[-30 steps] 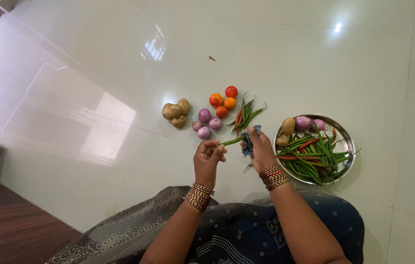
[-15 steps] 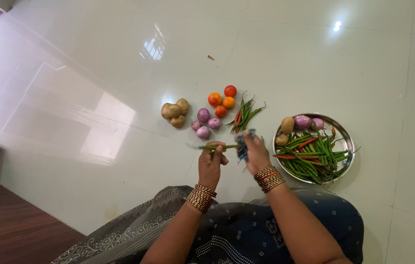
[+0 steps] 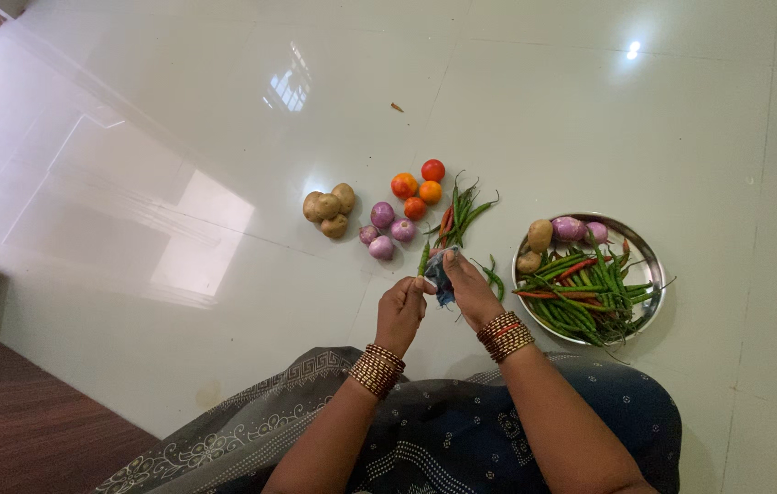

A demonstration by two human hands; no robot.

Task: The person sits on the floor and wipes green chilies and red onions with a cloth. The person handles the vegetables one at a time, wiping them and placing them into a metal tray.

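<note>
My left hand (image 3: 399,311) is closed, thumb & fingertips (image 3: 418,286) pinched on the low end of a green chilli (image 3: 424,260), which sticks up toward 12 o'clock from my knuckles. My right hand (image 3: 469,288) is curled round a small blue cloth (image 3: 439,268), fingers bent over it, the cloth pressed vs. the chilli just at 3 o'clock of my left fingertips. Both hands meet there, touching or nearly so; can't tell if the right fingers themselves grip the chilli or only the cloth. Bangles (image 3: 375,368) on the left wrist, more on the right.

Just at 3 o'clock of my right hand, 1 loose green chilli (image 3: 495,277) lies on the floor (image 3: 178,137). Farther at 3 o'clock, a steel plate (image 3: 651,265) holds a heap of green & red chillies w/ potatoes & onions along its far rim.

At 12 o'clock of my hands, near them, a small chilli pile (image 3: 458,210) on the floor. At 11 o'clock, 3 onions (image 3: 383,229) in a cluster; beyond them at 12, 4 tomatoes (image 3: 418,189), red & orange. At 10 o'clock, apart from the onions, a potato heap (image 3: 329,211).

At 6 o'clock, my lap in dark patterned cloth (image 3: 462,439).
</note>
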